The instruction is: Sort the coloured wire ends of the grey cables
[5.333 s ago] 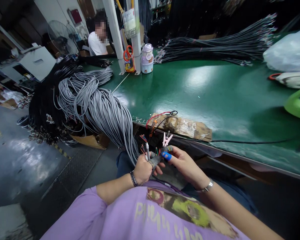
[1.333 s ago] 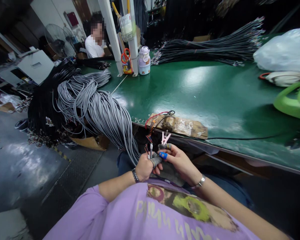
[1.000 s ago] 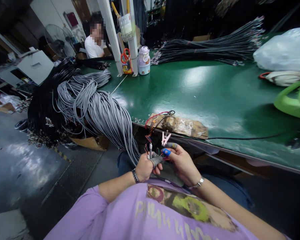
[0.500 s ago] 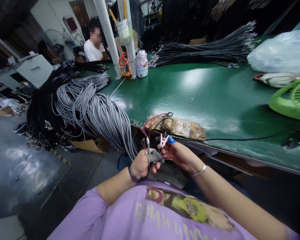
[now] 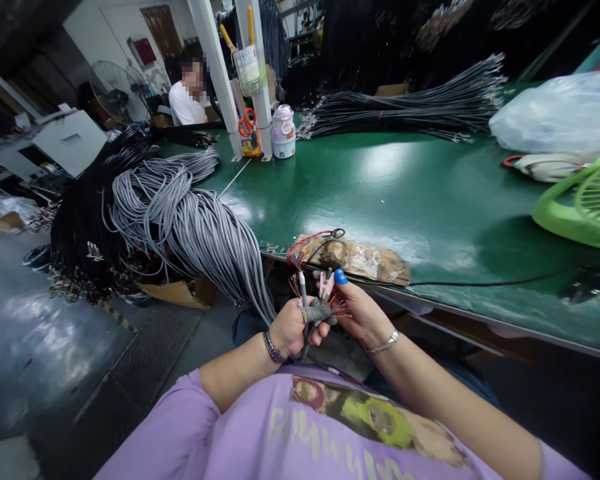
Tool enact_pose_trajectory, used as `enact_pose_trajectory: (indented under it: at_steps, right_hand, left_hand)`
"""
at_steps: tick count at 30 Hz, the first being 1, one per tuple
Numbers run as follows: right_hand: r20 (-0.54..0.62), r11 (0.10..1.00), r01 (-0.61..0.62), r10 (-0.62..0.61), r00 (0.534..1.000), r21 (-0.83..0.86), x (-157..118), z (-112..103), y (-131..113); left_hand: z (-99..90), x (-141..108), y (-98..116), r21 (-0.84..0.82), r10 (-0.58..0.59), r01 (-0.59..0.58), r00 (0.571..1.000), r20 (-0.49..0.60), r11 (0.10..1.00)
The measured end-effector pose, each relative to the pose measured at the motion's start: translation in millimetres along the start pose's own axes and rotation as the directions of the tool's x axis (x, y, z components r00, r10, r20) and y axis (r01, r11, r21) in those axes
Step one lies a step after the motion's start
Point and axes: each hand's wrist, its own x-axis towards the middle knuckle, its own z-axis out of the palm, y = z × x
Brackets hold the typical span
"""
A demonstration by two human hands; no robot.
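Note:
Closed around a grey cable, my left hand wears grey finger covers. Thin coloured wires fan out to the right of its fingertips. More bare wire ends show beside the cable's upright end. My right hand, with a blue cover on the thumb, pinches a small pink clip just above those wires. Its other fingers are mostly hidden behind the clip and wires. A worn wooden board with red and black leads lies at the bench edge beyond my hands.
Grey cables hang over the bench's left end beside black cable bundles. On the green bench are black cables, a purple bottle, a plastic bag and a green fan. A person sits beyond.
My right hand has moved slightly left, nearer my left hand. The pink clip's spread arms are now closer together under my right thumb. My left hand keeps its hold on the cable.

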Motion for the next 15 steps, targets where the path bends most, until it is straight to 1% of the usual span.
enact_pose_trajectory:
  at_steps: [4,8,12,15]
  right_hand:
    - [-0.034,1.000,0.017,-0.018,0.999,-0.012,-0.9,2.1,-0.4]
    - [-0.019,0.999,-0.017,0.016,1.000,-0.033,-1.1,1.4,2.2]
    - [0.008,0.999,-0.046,0.046,0.999,0.009,-3.4,0.5,3.0]
    - [0.057,0.994,-0.094,0.091,0.994,0.055,-6.2,-0.9,0.6]
  left_hand:
    - [0.5,-0.3,-3.7,0.007,-0.028,0.028,0.999,-0.019,1.000]
    - [-0.3,-1.5,-6.0,0.018,-0.048,0.049,0.999,-0.021,0.999]
    - [-0.5,-4.6,-4.6,0.004,-0.009,0.009,1.000,-0.016,1.000]
    - [0.1,-8.8,-2.8,0.007,0.019,-0.019,0.999,-0.030,1.000]
